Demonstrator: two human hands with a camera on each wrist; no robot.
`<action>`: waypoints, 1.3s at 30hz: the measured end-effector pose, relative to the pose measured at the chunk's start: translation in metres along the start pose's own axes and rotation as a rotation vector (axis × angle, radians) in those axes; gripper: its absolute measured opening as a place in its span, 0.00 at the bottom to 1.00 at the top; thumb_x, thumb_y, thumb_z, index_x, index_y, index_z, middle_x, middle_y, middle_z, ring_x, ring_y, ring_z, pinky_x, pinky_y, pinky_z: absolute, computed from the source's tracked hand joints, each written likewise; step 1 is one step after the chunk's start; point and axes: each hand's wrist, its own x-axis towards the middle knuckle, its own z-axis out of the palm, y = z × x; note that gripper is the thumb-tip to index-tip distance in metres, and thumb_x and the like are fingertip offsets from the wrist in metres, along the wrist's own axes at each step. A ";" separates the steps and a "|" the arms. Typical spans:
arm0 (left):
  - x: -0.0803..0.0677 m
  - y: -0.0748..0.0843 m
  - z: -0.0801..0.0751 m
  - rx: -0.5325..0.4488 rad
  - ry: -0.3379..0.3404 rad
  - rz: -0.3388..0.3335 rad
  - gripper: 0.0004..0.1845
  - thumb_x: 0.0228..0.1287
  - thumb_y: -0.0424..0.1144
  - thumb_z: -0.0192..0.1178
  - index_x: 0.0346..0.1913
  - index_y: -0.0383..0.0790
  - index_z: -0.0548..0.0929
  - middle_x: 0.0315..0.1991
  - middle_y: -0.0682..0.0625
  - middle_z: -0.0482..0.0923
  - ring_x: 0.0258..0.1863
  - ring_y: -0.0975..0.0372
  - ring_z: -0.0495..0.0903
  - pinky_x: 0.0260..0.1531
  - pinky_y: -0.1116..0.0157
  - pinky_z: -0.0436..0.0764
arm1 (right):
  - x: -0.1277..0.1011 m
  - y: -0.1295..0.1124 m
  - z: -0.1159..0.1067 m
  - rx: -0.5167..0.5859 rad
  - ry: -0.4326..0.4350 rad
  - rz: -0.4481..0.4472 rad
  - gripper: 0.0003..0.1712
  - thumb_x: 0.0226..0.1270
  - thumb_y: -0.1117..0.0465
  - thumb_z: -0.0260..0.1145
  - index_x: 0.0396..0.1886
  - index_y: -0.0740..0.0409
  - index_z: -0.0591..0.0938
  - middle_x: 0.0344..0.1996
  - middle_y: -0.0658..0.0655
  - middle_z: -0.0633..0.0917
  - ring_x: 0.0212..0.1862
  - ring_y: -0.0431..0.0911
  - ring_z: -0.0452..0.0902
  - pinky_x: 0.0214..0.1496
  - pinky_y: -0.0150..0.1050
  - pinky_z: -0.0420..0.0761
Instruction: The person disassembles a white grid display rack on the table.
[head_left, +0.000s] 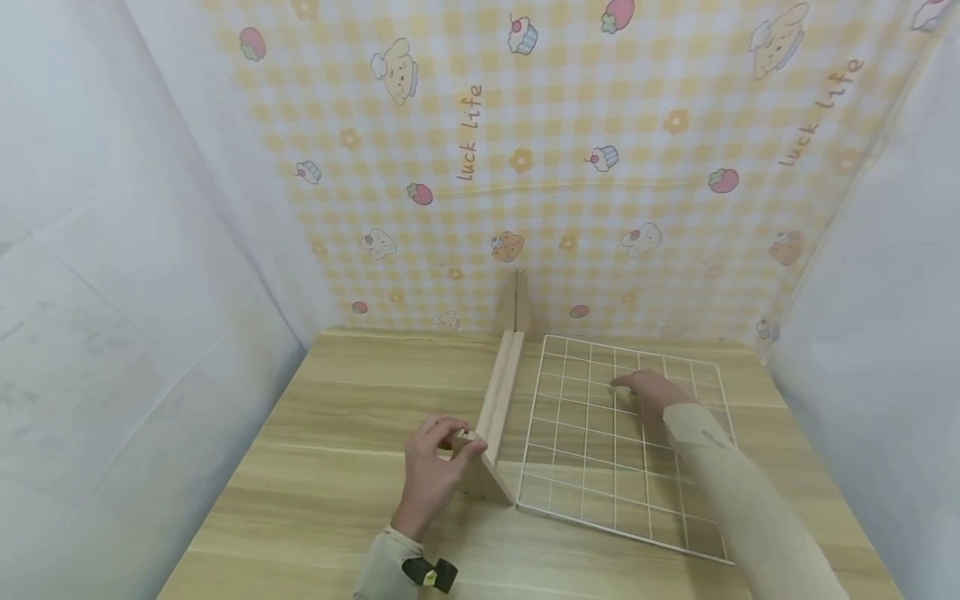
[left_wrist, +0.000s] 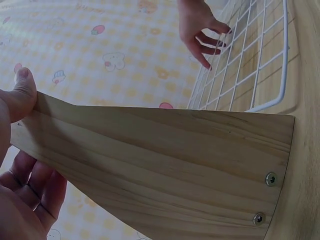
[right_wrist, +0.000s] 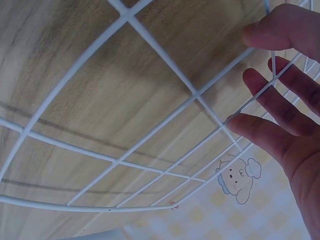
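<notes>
A wooden stand lies along the table, its two long strips (head_left: 502,396) joining a near end board (left_wrist: 165,155) and a far end board (head_left: 514,304). My left hand (head_left: 431,475) grips the narrow upper tip of the near board, thumb on one side and fingers on the other. To the right of the stand is a white wire grid panel (head_left: 615,437). My right hand (head_left: 652,392) is over the panel's far right part, fingers spread and touching its wires. In the right wrist view, the fingers (right_wrist: 260,130) are loosely bent against the wires.
The wood-grain table (head_left: 337,467) runs back to a yellow checked cloth (head_left: 555,125) with cartoon prints. White sheets (head_left: 135,250) hang at the left and right. Two screws (left_wrist: 270,179) show low on the near board's outer face.
</notes>
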 end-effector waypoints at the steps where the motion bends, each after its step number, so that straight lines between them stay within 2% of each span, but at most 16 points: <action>1: 0.000 0.000 0.001 -0.001 0.001 -0.001 0.11 0.44 0.44 0.72 0.31 0.50 0.82 0.26 0.59 0.73 0.25 0.70 0.71 0.27 0.73 0.77 | 0.001 0.000 0.000 -0.006 -0.002 -0.003 0.47 0.35 0.86 0.62 0.60 0.54 0.72 0.53 0.64 0.79 0.49 0.58 0.78 0.49 0.48 0.81; 6: -0.002 0.004 0.003 -0.017 -0.011 -0.004 0.11 0.44 0.44 0.71 0.31 0.50 0.81 0.26 0.58 0.72 0.25 0.69 0.71 0.25 0.73 0.77 | 0.003 0.000 0.000 -0.045 -0.011 0.018 0.46 0.34 0.85 0.65 0.60 0.53 0.73 0.50 0.63 0.81 0.50 0.58 0.77 0.53 0.53 0.78; 11: -0.004 0.006 0.004 0.007 -0.012 0.009 0.11 0.44 0.44 0.72 0.30 0.50 0.81 0.25 0.57 0.72 0.25 0.69 0.70 0.25 0.69 0.76 | 0.003 -0.002 0.001 -0.029 -0.009 0.062 0.49 0.33 0.87 0.61 0.60 0.49 0.73 0.57 0.63 0.77 0.58 0.63 0.71 0.59 0.58 0.72; 17: -0.005 0.007 0.004 0.022 -0.015 0.034 0.11 0.45 0.47 0.71 0.30 0.49 0.82 0.25 0.57 0.73 0.26 0.69 0.70 0.26 0.67 0.75 | 0.002 -0.005 0.003 -0.041 0.046 0.075 0.45 0.39 0.87 0.58 0.58 0.48 0.75 0.58 0.63 0.76 0.61 0.63 0.69 0.61 0.60 0.69; 26: -0.009 0.008 0.002 -0.001 -0.018 0.007 0.12 0.41 0.41 0.73 0.30 0.53 0.81 0.24 0.59 0.70 0.25 0.68 0.70 0.27 0.75 0.71 | 0.003 -0.009 0.007 -0.133 0.093 0.077 0.38 0.45 0.82 0.63 0.56 0.48 0.77 0.56 0.63 0.78 0.57 0.62 0.73 0.56 0.58 0.74; 30: -0.009 0.010 0.001 0.004 -0.039 -0.006 0.10 0.44 0.43 0.72 0.30 0.52 0.81 0.24 0.57 0.70 0.25 0.68 0.71 0.28 0.75 0.71 | 0.006 -0.009 0.008 -0.171 0.116 0.062 0.33 0.49 0.77 0.64 0.54 0.47 0.78 0.53 0.62 0.80 0.55 0.61 0.76 0.53 0.57 0.77; 36: -0.008 0.009 0.001 0.002 -0.042 0.028 0.10 0.46 0.46 0.70 0.30 0.49 0.81 0.24 0.55 0.71 0.25 0.68 0.71 0.28 0.74 0.71 | 0.005 -0.009 0.011 -0.234 0.161 0.030 0.26 0.53 0.71 0.65 0.51 0.47 0.80 0.48 0.61 0.84 0.48 0.57 0.81 0.47 0.52 0.81; 39: -0.008 0.009 0.000 0.001 -0.040 0.037 0.10 0.45 0.45 0.71 0.30 0.49 0.81 0.24 0.56 0.71 0.25 0.68 0.71 0.28 0.73 0.72 | 0.007 -0.011 0.011 -0.272 0.162 0.026 0.24 0.54 0.69 0.64 0.51 0.47 0.80 0.48 0.61 0.84 0.47 0.57 0.81 0.47 0.52 0.81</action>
